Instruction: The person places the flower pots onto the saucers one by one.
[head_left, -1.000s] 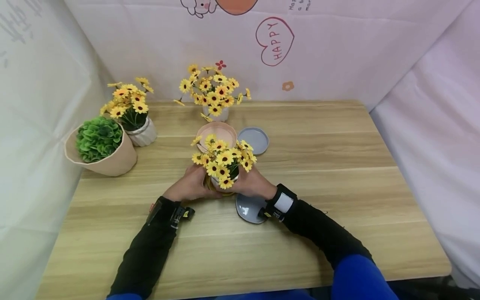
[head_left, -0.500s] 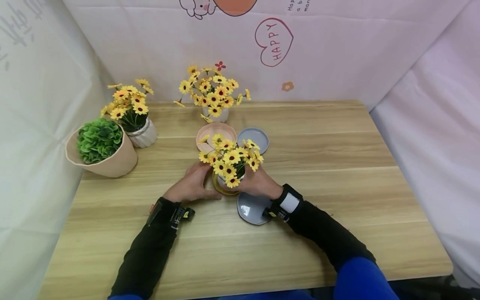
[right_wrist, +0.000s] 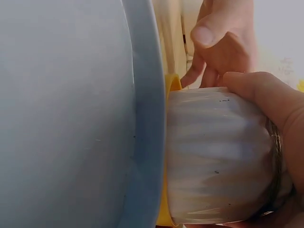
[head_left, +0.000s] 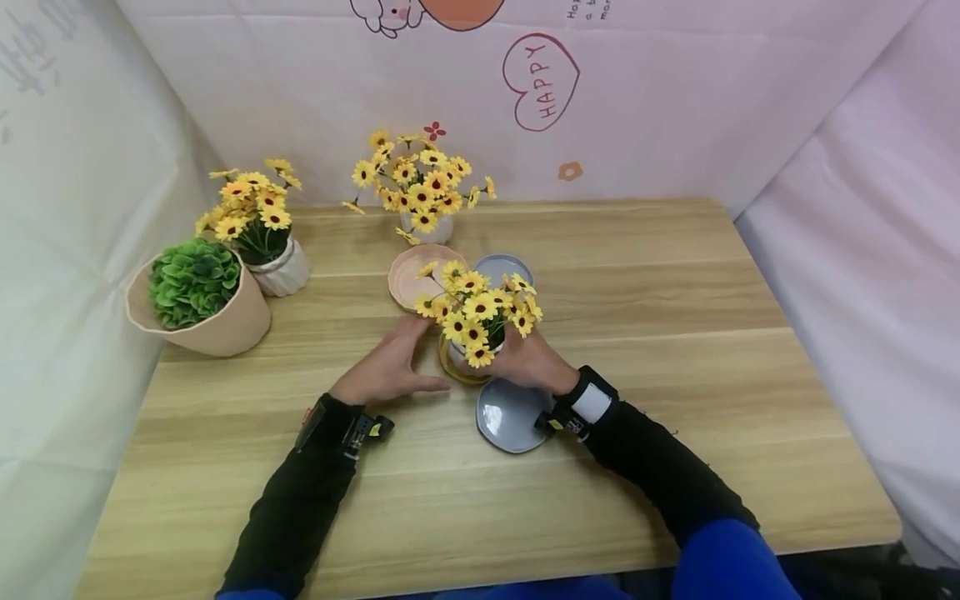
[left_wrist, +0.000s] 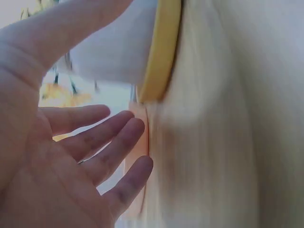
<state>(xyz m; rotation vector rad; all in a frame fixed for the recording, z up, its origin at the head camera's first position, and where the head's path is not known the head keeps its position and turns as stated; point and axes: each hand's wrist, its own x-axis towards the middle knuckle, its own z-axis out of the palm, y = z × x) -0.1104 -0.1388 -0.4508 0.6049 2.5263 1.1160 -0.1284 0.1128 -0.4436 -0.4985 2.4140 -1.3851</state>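
In the head view a pot of yellow daisies (head_left: 480, 310) stands on a yellow saucer (head_left: 446, 358) at mid-table. My right hand (head_left: 534, 360) grips the upper part of its white ribbed pot (right_wrist: 213, 152), thumb on the near side in the right wrist view. To the left, my left hand (head_left: 390, 362) is held with fingers and thumb spread, a small gap between it and the saucer. The left wrist view shows its fingers (left_wrist: 126, 135) relaxed and holding nothing. Just below the right hand lies a glossy grey dish (head_left: 513, 417).
A pink dish (head_left: 407, 279) and a blue-grey dish (head_left: 504, 265) lie behind the held pot. Farther back stands another daisy pot (head_left: 427, 225). At the left are a third daisy pot (head_left: 283, 271) and a large pink planter (head_left: 232, 321) with a green plant (head_left: 193, 283).
The daisy pot and its yellow saucer have shifted right with my right hand. My left hand, earlier against them, is now apart, its fingers spread wider.
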